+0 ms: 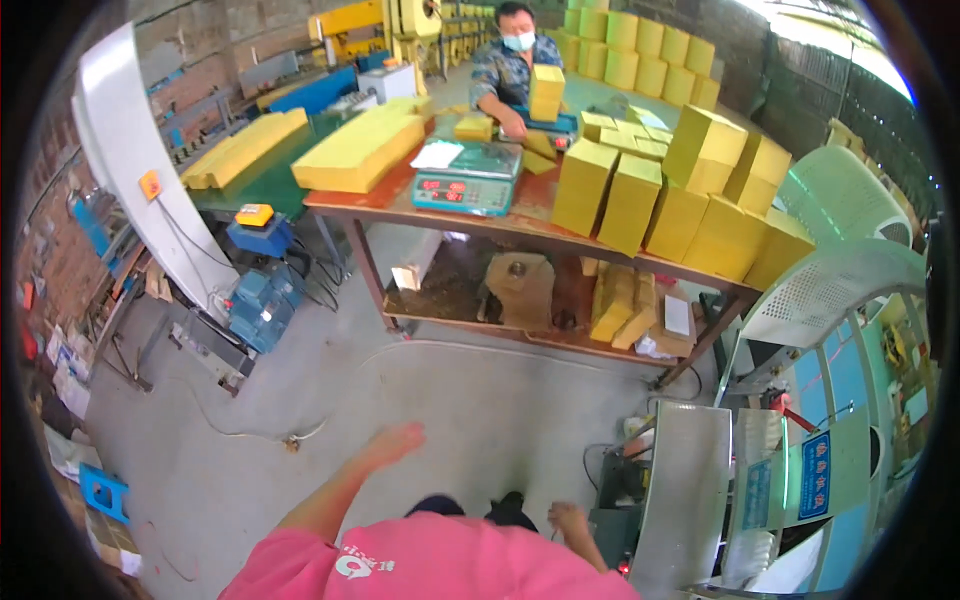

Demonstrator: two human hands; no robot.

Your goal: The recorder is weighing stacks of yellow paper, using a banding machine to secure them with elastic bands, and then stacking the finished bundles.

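Out over the grey floor, my left hand (398, 446) reaches forward with its fingers stretched out and nothing in it. My right hand (569, 520) hangs low beside my leg, near the metal-topped machine; its fingers are curled in and nothing shows in them. Neither hand touches the workbench (540, 217) ahead. On the bench stand a teal digital scale (467, 180), a long stack of yellow sheets (362, 153) and several yellow block-shaped stacks (585, 186). Behind it a masked co-worker has a hand (511, 124) beside a small yellow stack (546, 92).
On the left stand a blue motor (262, 308) and a tall white panel (145, 170). A hose (470, 345) and a thin cable (235, 433) lie on the floor. A metal-topped machine (685, 490) and perforated green guards (835, 285) stand close on my right.
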